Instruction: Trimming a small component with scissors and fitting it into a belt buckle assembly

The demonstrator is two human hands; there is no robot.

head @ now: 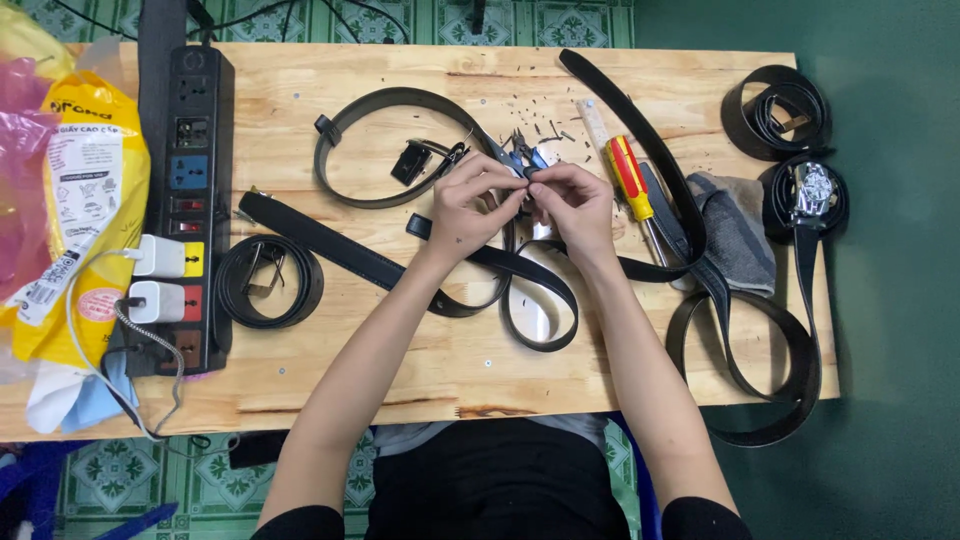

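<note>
Over the middle of a pale wooden table (420,360), my left hand (472,202) and my right hand (572,203) meet, fingertips pinched together on the end of a black leather belt (540,300). The belt loops down toward me from between the hands. What exactly the fingertips pinch is hidden by my fingers. Blue-handled pliers (522,153) lie just beyond my hands. A black buckle (410,162) sits to the left of them, inside another open belt loop (370,110).
A red-and-yellow screwdriver (632,182) and a grey cloth (738,225) lie to the right. Coiled belts sit at the right edge (778,112) and left (268,280). A black power strip (190,200) with chargers and a yellow bag (80,200) occupy the left side.
</note>
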